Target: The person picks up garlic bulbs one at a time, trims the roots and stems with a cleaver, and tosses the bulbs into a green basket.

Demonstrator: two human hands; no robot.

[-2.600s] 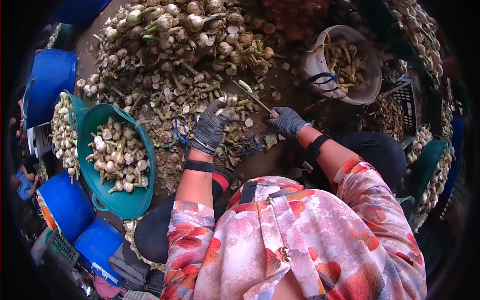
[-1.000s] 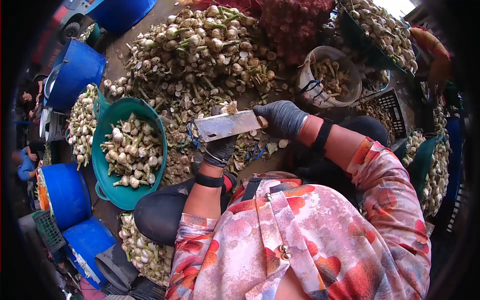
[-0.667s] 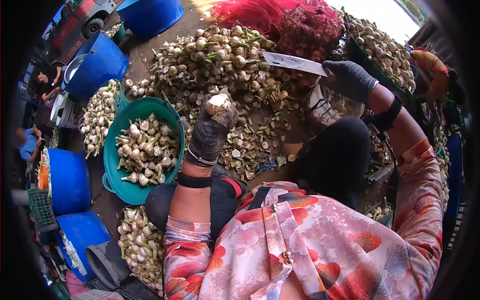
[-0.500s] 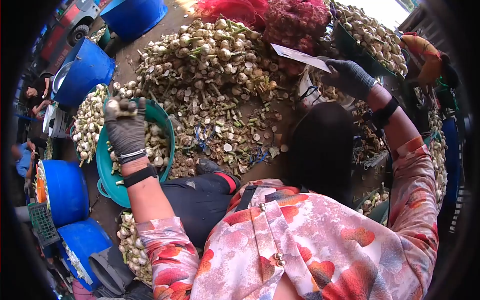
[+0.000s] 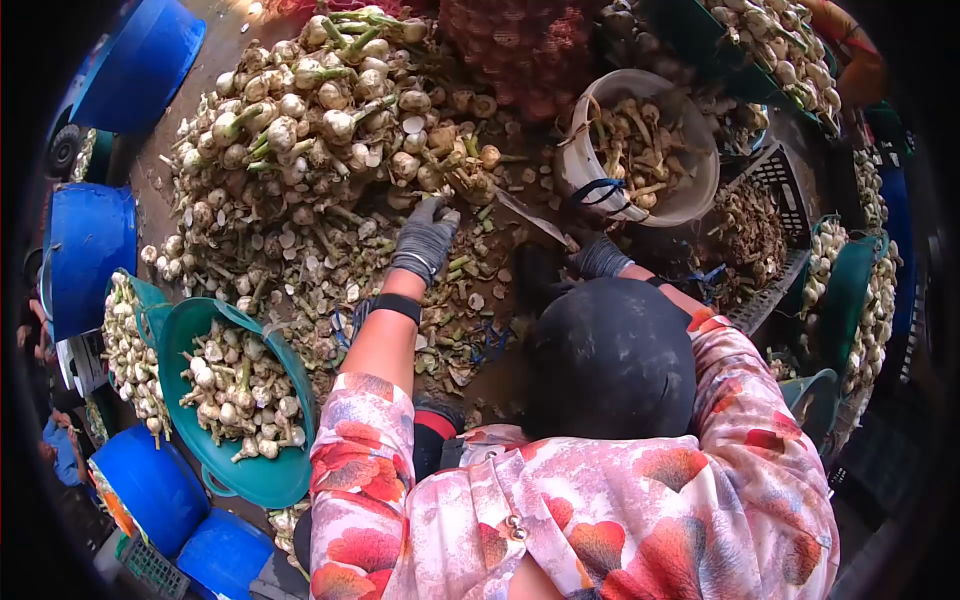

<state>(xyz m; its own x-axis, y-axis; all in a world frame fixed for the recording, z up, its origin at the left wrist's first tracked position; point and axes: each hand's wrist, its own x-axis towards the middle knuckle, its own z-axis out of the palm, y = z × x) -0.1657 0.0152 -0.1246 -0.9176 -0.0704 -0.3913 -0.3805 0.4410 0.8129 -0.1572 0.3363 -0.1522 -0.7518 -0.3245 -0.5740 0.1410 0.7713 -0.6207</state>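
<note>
My left hand [image 5: 425, 243], in a grey glove, reaches the front edge of a large heap of garlic [image 5: 300, 130]. Its fingers are curled closed among the bulbs and stalks, and what they grip is hidden. My right hand [image 5: 600, 257], gloved too, is closed round the handle end of a knife [image 5: 533, 217]. The pale, wide blade points up and left, its tip close to the heap's edge. Below both hands lie cut stalks and trimmed root ends [image 5: 450, 310]. A green basin [image 5: 290, 480] holding garlic bulbs stands to the left of my left arm.
A white bucket [image 5: 590, 165] with garlic stalks stands beyond my right hand. A red mesh sack [image 5: 520, 50] is behind it. A dark rounded shape [image 5: 620, 360] fills the space before my chest. Blue tubs [image 5: 90, 260] line the left; a perforated crate [image 5: 775, 185] lies right.
My left hand has gone from above the green basin, where it held garlic, to the heap's edge. My right hand has lowered with the knife toward the middle. The view has shifted.
</note>
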